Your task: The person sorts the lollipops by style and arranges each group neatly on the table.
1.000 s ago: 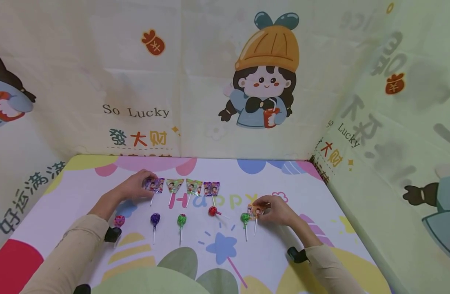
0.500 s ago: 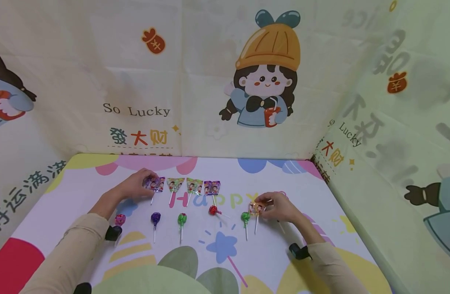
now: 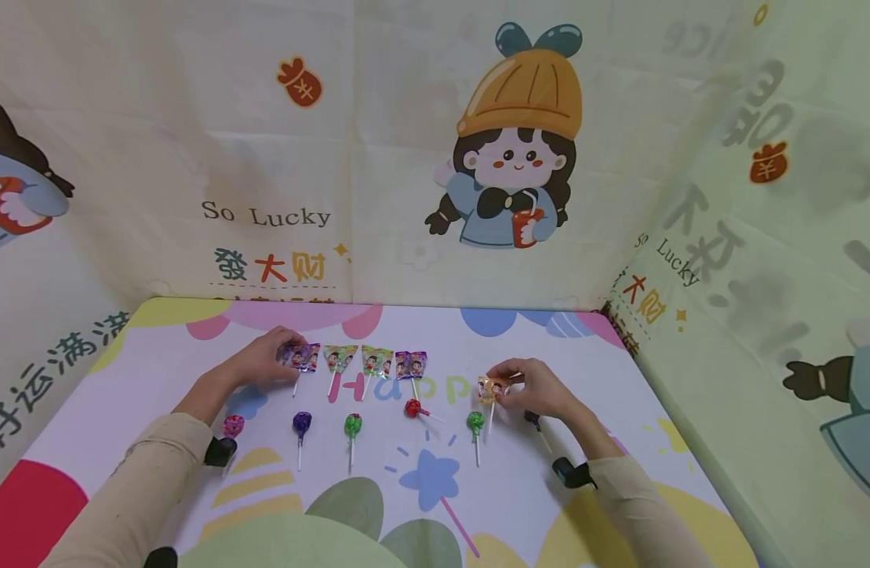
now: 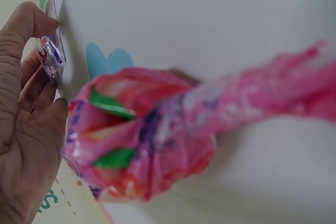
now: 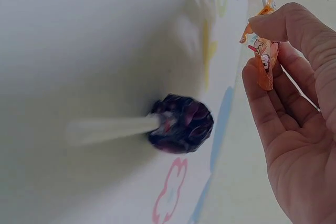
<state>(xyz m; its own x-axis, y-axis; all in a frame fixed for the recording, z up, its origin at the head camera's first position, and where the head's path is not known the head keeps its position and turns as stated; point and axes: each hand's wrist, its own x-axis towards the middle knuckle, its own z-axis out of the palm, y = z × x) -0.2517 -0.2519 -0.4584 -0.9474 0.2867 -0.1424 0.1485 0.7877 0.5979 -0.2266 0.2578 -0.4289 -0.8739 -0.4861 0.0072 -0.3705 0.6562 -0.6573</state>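
My left hand [image 3: 270, 359] pinches a flat lollipop in a purple wrapper [image 3: 308, 357] at the left end of the back row. In the left wrist view its thumb and fingers lie on either side of that purple wrapper [image 4: 51, 59]. My right hand [image 3: 541, 386] holds an orange-wrapped lollipop [image 3: 489, 388] between thumb and fingers, stick pointing toward me. The right wrist view shows the orange wrapper [image 5: 265, 59] in the fingertips. Beside the left lollipop lie two green-wrapped ones [image 3: 339, 358] and another purple one [image 3: 411, 364].
Nearer me lie round lollipops: pink [image 3: 233, 427], dark purple [image 3: 302, 423], green [image 3: 352, 426], red [image 3: 412, 408] and another green [image 3: 475, 423]. A dark one [image 3: 532, 418] lies under my right wrist. A printed cloth wall [image 3: 392, 158] stands behind the table [image 3: 321, 544].
My right hand has moved back and slightly left with the orange-wrapped lollipop, away from the green one. The dark lollipop below the right wrist has come into sight. The left hand stays put.
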